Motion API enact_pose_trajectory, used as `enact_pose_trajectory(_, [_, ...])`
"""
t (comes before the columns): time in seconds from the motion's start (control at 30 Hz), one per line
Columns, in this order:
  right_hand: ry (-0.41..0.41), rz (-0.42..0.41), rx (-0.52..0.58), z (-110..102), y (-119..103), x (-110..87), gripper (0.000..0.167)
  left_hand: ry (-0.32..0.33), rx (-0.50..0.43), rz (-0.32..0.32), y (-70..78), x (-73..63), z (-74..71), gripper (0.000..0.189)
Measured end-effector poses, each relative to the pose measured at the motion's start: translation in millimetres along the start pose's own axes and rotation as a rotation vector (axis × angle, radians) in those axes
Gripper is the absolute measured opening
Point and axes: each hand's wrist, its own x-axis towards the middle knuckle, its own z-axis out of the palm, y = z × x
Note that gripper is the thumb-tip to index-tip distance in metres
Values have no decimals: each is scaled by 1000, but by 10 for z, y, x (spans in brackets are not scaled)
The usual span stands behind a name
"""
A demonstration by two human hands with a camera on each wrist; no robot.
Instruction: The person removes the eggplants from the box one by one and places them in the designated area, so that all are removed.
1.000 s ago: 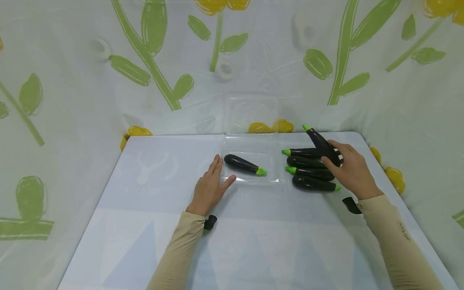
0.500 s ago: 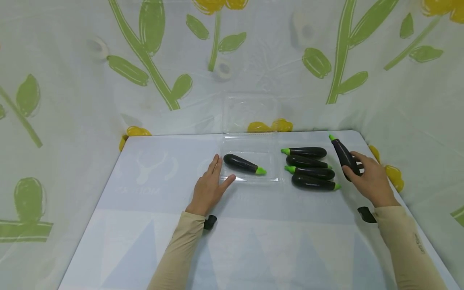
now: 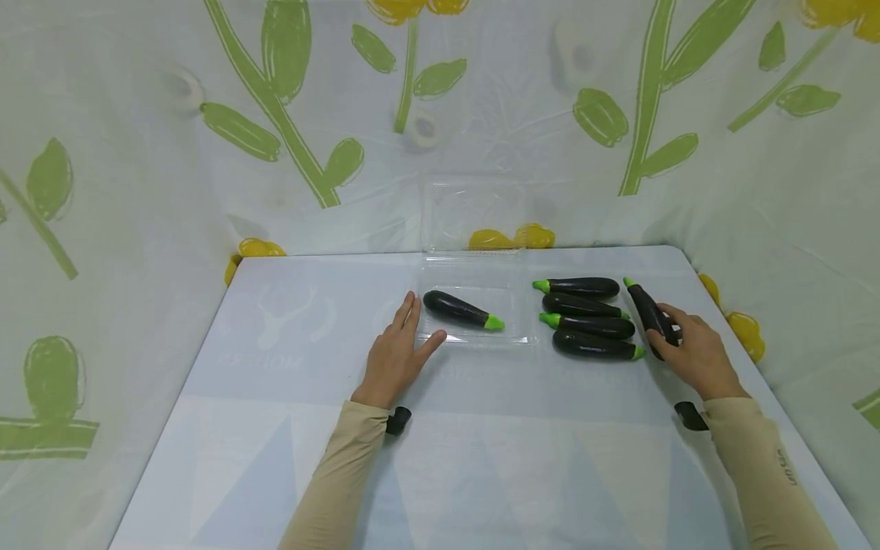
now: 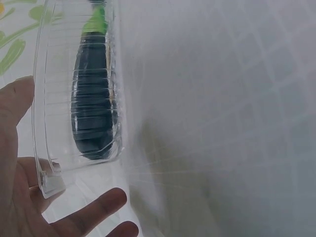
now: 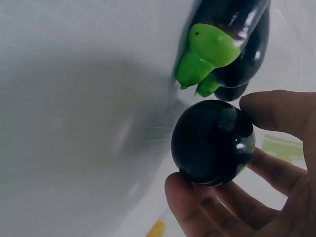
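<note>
My right hand (image 3: 700,353) holds an eggplant (image 3: 645,305) between thumb and fingers, its green stem end pointing away from me. In the right wrist view the rounded dark end of this eggplant (image 5: 212,143) faces the camera. Just left of it, several more eggplants (image 3: 593,328) lie side by side in a stack of rows on the table. My left hand (image 3: 393,357) rests at the near left corner of a clear plastic clamshell box (image 3: 514,334), fingers straight along its side, thumb by the front edge. One eggplant (image 3: 457,308) lies inside the box; its green end (image 4: 95,22) shows through the wall.
The box's clear lid (image 3: 474,206) stands raised against the curtain (image 3: 495,99) behind the table. Pale table top (image 3: 467,458) spreads in front of both hands. The curtain has green leaves and yellow flowers and runs along both sides.
My right hand has lifted an eggplant off the others, carried it to the right, then lowered it slightly towards the table beside them. The left hand has stayed at the box.
</note>
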Motion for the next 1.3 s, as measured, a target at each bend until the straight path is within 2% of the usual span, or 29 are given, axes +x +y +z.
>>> enact_pose_trajectory(0.33, [-67, 30, -4, 46, 10, 4, 60, -1, 2, 3, 4, 3, -8, 89])
enact_pose_trajectory(0.67, [-74, 56, -16, 5, -31, 16, 62, -3, 5, 2, 4, 5, -13, 88])
enact_pose_trajectory(0.83, [-44, 44, -13, -26, -73, 16, 61, -12, 4, -5, 3, 11, -16, 89])
enact_pose_trajectory(1.0, [21, 11, -10, -83, -165, 46, 57, -13, -2, -7, 2, 7, -17, 89])
enact_pose_trajectory(1.17, [79, -39, -7, -126, -326, 88, 53, -9, -7, -7, -7, 6, -11, 89])
enact_pose_trajectory(1.3, [95, -76, 16, -131, -476, 100, 51, -11, -8, -5, -16, 7, -5, 89])
